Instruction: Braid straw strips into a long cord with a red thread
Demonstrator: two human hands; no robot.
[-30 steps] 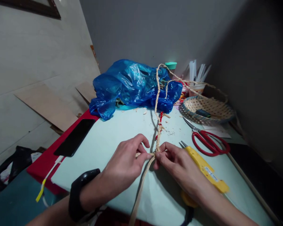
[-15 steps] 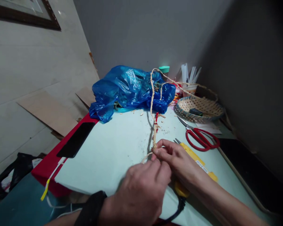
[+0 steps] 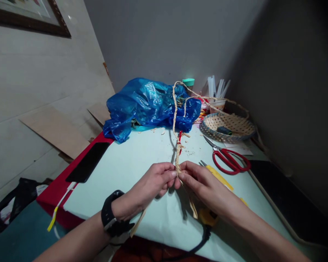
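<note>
A pale braided straw cord (image 3: 175, 118) rises from between my hands and loops back over the blue bag toward the basket. Thumb and fingers of my left hand (image 3: 158, 178) pinch its lower end from the left. Opposite, my right hand (image 3: 195, 176) pinches the same end, fingertips almost touching the left ones. Loose flat strands hang below: one strand (image 3: 192, 207) under my right hand, another strand (image 3: 138, 222) beside my left wrist, which wears a black watch. Behind the cord lies a thin red item (image 3: 180, 140), partly covered.
A blue plastic bag (image 3: 144, 105) sits at the back. Red-handled scissors (image 3: 229, 162), a woven basket (image 3: 235, 127), a cup of white sticks (image 3: 218, 103) and a yellow tool (image 3: 220, 177) are on the right. A black phone (image 3: 89, 162) lies by the left edge.
My left hand has moved from in front of my right hand, up and left, to pinch the cord's end. Two loose strands now show hanging down. My right hand stays at the cord.
</note>
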